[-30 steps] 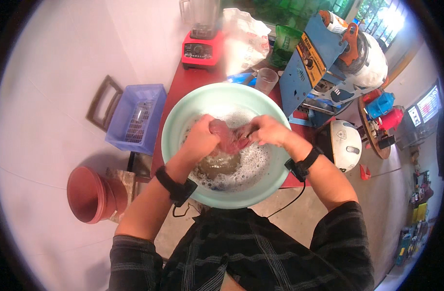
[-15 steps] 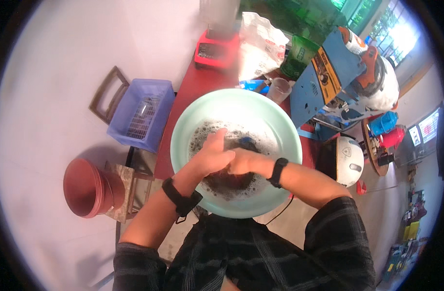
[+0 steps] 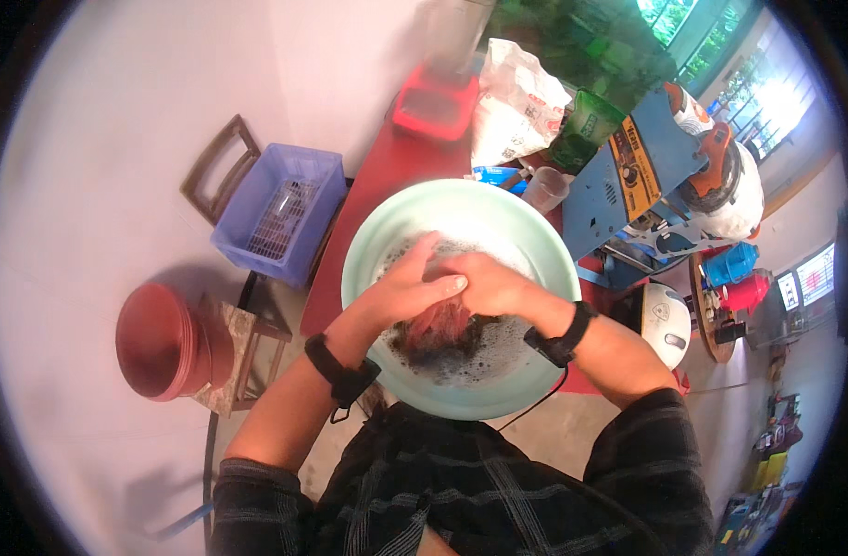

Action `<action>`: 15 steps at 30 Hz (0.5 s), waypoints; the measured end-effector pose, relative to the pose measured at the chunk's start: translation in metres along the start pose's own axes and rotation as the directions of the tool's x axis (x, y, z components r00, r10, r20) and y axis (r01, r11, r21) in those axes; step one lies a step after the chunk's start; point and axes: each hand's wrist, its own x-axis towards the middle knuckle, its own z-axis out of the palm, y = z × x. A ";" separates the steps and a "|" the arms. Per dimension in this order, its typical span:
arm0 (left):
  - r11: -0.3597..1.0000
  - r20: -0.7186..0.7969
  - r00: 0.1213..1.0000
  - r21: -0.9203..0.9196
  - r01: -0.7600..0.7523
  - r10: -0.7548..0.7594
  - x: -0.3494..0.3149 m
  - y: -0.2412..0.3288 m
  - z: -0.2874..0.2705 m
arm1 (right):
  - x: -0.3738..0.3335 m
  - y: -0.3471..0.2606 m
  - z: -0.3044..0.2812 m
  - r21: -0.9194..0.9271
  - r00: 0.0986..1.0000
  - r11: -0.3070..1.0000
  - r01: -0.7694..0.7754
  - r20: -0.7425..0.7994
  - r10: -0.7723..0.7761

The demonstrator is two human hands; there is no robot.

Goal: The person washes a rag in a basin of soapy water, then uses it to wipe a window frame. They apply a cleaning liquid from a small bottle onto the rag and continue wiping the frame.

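Note:
A pale green basin [image 3: 368,241] holds dark, foamy water. In its middle, a wet reddish cloth [image 3: 439,326] hangs below my hands, its lower part in the suds. My left hand [image 3: 407,289] grips the cloth from the left, with the thumb laid across toward the other hand. Pressed against it, my right hand [image 3: 494,285] is closed with its fingers curled on the cloth. The hands cover the cloth's upper part. Black bands sit on both wrists.
The basin stands on a red table [image 3: 379,176]. Behind it are a clear plastic cup [image 3: 546,190], a white bag [image 3: 512,107], a green bag [image 3: 586,128] and a blue machine [image 3: 595,190]. At left are a purple crate [image 3: 280,218] and red buckets [image 3: 160,343]; a white helmet [image 3: 665,326] sits right.
My hands have turned and drawn closer together, the right one lifting slightly and moving right. More of the reddish cloth now shows below them. The whole view has shifted a little.

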 end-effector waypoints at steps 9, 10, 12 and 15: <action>0.900 -0.094 0.959 -0.331 -0.282 0.266 0.013 0.037 0.015 | -0.029 -0.023 -0.061 0.841 0.905 0.526 0.127 -0.316 0.285; 0.915 -0.130 0.949 -0.256 -0.312 0.287 0.014 0.036 0.019 | -0.027 -0.020 -0.061 0.840 0.884 0.521 0.148 -0.349 0.311; 0.910 -0.160 0.921 -0.162 -0.381 0.357 0.016 0.033 0.030 | -0.032 -0.023 -0.062 0.901 0.867 0.416 0.124 -0.303 0.397; 0.896 -0.157 0.903 -0.141 -0.421 0.400 0.022 0.015 0.045 | -0.036 -0.018 -0.052 0.940 0.876 0.323 0.106 -0.242 0.418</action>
